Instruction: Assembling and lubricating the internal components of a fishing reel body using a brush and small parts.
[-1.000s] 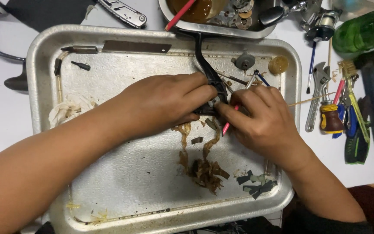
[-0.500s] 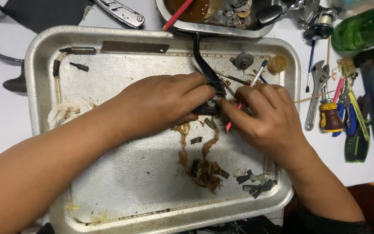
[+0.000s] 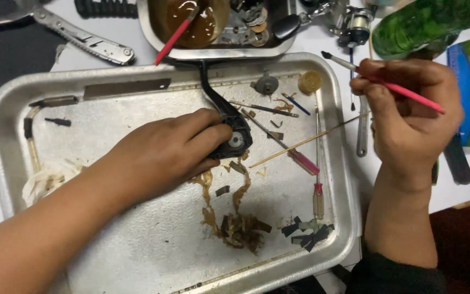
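— Both hands busy? Where's the part?

— Under my left hand (image 3: 164,152), pinned on the metal tray (image 3: 137,239): the black reel body (image 3: 234,136), arm running away from me. My right hand (image 3: 409,117), off right, pinches a pink brush (image 3: 393,87).

Two hands are in view — the left hand (image 3: 164,155) near the tray's centre, the right hand (image 3: 409,114) off at three o'clock. Metal trays number two: the large tray (image 3: 137,250) and a smaller tray (image 3: 153,32) at twelve o'clock. Pink-handled brushes: two, one brush (image 3: 387,87) at three o'clock, another brush (image 3: 172,38) at twelve. One black reel body (image 3: 229,130) at centre. One green bottle (image 3: 425,24) at two o'clock. One folding multi-tool (image 3: 77,35) at eleven o'clock. One red-handled screwdriver (image 3: 318,190) — at four o'clock.
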